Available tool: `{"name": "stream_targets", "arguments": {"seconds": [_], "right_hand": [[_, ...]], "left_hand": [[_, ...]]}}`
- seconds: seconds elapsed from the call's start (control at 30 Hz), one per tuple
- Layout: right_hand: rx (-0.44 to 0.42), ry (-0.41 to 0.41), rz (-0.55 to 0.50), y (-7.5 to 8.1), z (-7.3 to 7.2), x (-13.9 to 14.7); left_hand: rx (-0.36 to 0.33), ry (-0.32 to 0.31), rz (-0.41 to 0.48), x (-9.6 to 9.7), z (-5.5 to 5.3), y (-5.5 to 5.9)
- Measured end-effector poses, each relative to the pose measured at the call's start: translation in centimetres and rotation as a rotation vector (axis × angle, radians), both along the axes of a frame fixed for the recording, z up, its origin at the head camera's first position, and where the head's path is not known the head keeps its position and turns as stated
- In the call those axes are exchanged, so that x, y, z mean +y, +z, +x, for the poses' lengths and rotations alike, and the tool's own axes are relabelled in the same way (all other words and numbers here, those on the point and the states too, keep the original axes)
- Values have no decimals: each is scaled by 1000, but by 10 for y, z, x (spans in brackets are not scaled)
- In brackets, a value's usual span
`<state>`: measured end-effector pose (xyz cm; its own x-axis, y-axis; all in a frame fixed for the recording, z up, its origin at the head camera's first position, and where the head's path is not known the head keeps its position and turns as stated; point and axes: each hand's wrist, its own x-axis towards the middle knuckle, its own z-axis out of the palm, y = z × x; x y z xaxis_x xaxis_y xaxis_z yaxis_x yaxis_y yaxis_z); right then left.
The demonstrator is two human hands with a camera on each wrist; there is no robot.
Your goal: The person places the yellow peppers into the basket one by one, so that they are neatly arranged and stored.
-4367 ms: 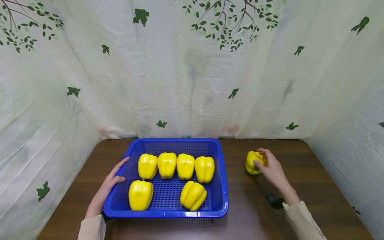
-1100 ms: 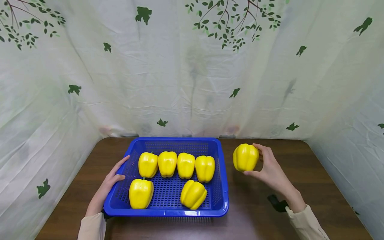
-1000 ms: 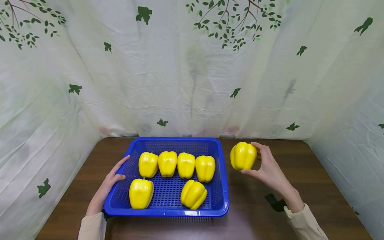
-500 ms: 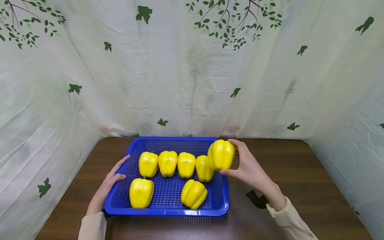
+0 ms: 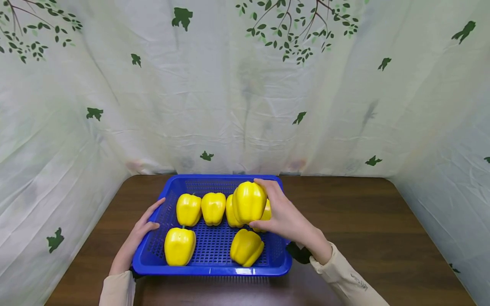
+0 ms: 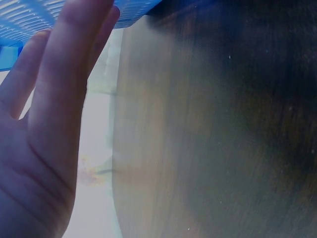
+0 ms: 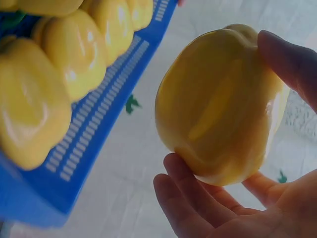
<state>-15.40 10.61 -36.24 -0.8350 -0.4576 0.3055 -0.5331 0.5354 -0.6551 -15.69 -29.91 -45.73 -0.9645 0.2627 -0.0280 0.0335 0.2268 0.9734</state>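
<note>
A yellow bell pepper is held in my right hand, between thumb and fingers, above the right half of a blue plastic basket. The right wrist view shows this bell pepper gripped at both ends, apart from the basket wall. Inside the basket, several more yellow bell peppers stand in a back row, partly hidden by the held one. Two others, a front-left pepper and a front-right pepper, lie nearer. My left hand rests with fairly straight fingers against the basket's left side.
The basket sits on a dark brown wooden table. A pale curtain printed with leaves and branches hangs behind the table and along both sides. A black band is at the right wrist.
My right hand took hold of the pepper on the table at right, lifted it, and carried it left over the basket. The left hand and basket stayed in place.
</note>
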Motion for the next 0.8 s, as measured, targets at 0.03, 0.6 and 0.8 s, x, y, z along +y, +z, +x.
{"name": "stream_targets", "arguments": {"seconds": [0.03, 0.6, 0.8], "right_hand": [[-8, 6, 6, 0, 0, -4], [-87, 100, 289, -19, -3, -70], [-112, 124, 390, -26, -5, -83]], "left_hand": [[-2, 2, -2, 0, 0, 0], [21, 2, -1, -1, -3, -2], [26, 0, -8, 0, -3, -2]]}}
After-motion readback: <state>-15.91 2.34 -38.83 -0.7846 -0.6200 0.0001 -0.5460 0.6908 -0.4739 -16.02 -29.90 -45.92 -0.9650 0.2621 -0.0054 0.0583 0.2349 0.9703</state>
